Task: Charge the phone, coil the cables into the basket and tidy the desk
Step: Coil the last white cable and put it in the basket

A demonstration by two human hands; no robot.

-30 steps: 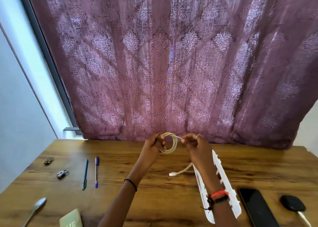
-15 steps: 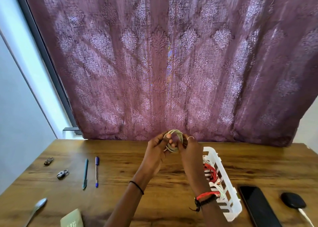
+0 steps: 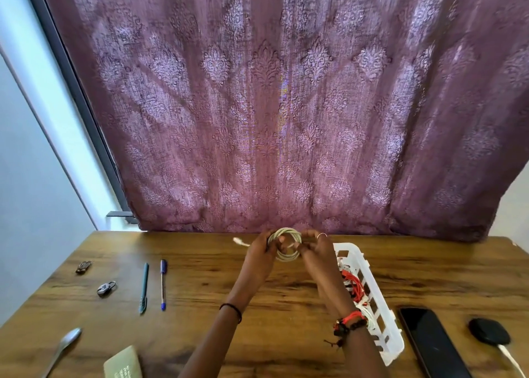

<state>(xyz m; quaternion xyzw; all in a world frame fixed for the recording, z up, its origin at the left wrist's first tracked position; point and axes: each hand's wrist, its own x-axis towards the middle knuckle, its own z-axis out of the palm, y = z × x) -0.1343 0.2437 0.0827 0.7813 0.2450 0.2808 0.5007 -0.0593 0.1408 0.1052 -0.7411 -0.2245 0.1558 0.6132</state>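
Above desk (image 3: pixel 286 306), L hand (image 3: pixel 262 256) & R hand (image 3: pixel 316 253) grip coiled white cable (image 3: pixel 286 259) w/ curled fingers, beside basket (image 3: pixel 369 274).

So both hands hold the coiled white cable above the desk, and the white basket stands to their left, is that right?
Not quite. In the head view the left hand and right hand do hold the coiled white cable above the desk, but the white basket stands to their right, not left.
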